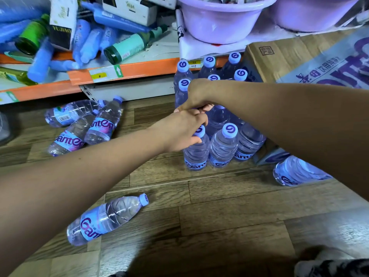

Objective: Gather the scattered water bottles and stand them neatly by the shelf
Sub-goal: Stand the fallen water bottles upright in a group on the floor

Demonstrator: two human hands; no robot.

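Note:
Several clear water bottles with lilac caps stand in a tight group (223, 144) on the wooden floor beside the orange-edged shelf (127, 71). My left hand (183, 130) grips the neck of the front-left standing bottle (196, 154). Just behind it, my right hand (197, 96) is closed over the top of another bottle in the group; that bottle's cap is hidden. Three bottles lie on their sides in a pile (83, 120) at the left by the shelf. One more lies alone (105, 218) near me, and another lies at the right (295, 172) under my right forearm.
The shelf holds a jumble of blue and green bottles (83, 39) and boxes. Lilac plastic basins (221, 19) sit above the standing group. A large printed cardboard carton (303, 60) lies at the right, against the bottles. My shoe (331, 266) shows at the bottom right.

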